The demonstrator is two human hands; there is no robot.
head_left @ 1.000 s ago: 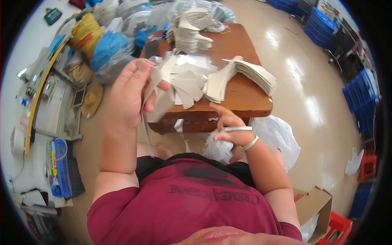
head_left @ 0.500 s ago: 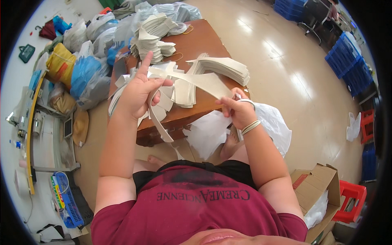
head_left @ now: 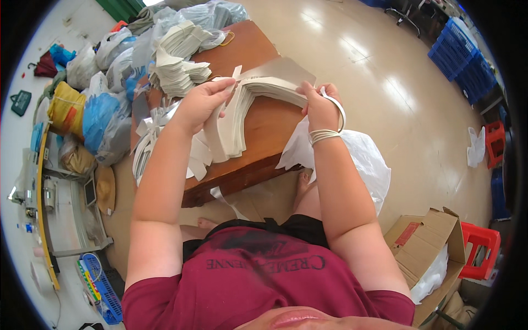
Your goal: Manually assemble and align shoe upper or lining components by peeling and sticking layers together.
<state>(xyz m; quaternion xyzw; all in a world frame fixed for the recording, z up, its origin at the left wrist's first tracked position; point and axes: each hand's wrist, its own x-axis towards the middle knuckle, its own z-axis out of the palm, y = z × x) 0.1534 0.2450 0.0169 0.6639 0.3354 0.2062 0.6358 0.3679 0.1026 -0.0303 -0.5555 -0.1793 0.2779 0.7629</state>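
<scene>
Between my hands, a thin cream-coloured cut piece, smeared by motion, spans just above a stack of curved cream pieces. My left hand pinches its left end between thumb and fingers, over the stack's left side. The fingers of my right hand are closed on its right end, near the stack's right tip. A white loop runs from these fingers round the back of the hand, and pale bands circle the wrist. Beneath everything is a brown wooden table.
More stacked cream pieces lie at the table's back left, and loose strips at its left. Filled plastic bags crowd the far left. A white plastic bag hangs by my right knee. An open cardboard box stands at the right.
The cream piece has moved forward, away from my body, over the curved stack. My left fingers, one of them pointing out before, now pinch its end. The strip hanging from my left hand is gone from it.
</scene>
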